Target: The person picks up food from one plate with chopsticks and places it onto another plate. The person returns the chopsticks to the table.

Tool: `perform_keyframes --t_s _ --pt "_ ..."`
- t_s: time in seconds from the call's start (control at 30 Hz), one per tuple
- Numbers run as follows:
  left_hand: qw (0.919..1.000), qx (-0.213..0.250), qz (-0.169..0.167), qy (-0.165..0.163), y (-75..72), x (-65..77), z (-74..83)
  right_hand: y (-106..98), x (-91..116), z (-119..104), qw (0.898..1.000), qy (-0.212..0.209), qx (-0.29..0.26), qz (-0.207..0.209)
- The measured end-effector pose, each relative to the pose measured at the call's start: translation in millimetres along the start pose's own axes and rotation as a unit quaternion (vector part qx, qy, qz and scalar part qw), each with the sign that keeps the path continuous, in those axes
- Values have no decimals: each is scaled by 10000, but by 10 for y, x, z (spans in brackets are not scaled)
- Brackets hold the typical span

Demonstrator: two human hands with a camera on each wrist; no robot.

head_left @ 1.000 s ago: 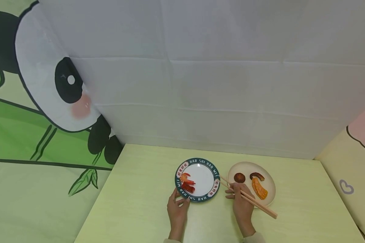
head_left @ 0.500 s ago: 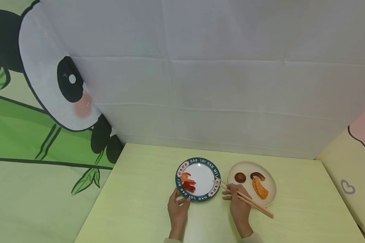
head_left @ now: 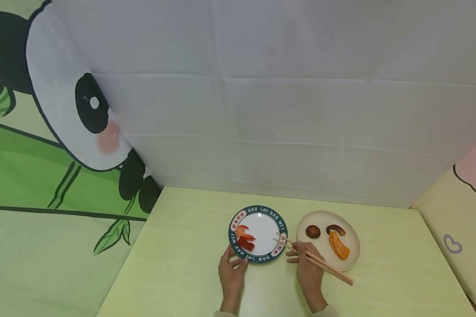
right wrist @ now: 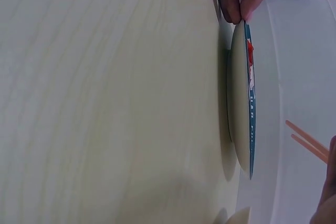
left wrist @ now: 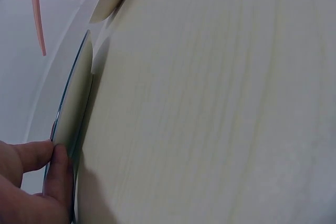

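My left hand pinches the near left rim of a white plate with a dark green lettered border. In the left wrist view, the thumb lies over the rim of the plate and fingers are under it. On the plate's left side lie an orange-and-white shrimp and a dark red piece. My right hand holds a pair of wooden chopsticks. Their tips, slightly parted, are over the plate's right side with nothing between them. The right wrist view shows the chopsticks above the rim's level.
Right of the green-bordered plate stands a cream plate. On it are a round brown piece, a curved brown slice and a ribbed orange piece. Both plates stand on a pale yellow table, with a white backdrop behind.
My right hand has moved left with the chopsticks, whose tips went from the green-bordered plate's right edge to over its white middle. My left hand keeps its place at the rim.
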State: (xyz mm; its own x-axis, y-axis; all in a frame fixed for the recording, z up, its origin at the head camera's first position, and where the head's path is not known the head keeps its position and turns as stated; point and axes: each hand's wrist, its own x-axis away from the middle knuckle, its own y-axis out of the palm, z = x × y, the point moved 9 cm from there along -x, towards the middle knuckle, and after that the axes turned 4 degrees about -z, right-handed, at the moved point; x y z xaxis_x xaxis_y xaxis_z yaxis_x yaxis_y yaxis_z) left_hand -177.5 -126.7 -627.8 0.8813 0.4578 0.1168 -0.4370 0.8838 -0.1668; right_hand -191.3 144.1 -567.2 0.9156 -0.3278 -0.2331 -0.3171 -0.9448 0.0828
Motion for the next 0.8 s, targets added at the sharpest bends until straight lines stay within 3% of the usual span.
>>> perform_keyframes --t_s 0.23,0.8 --pt "10000 -69 45 -53 -1 -8 -28 44 34 -9 9999 -64 -63 -82" --pt "10000 -7 24 60 7 -19 -29 156 111 42 9994 263 -70 -226"
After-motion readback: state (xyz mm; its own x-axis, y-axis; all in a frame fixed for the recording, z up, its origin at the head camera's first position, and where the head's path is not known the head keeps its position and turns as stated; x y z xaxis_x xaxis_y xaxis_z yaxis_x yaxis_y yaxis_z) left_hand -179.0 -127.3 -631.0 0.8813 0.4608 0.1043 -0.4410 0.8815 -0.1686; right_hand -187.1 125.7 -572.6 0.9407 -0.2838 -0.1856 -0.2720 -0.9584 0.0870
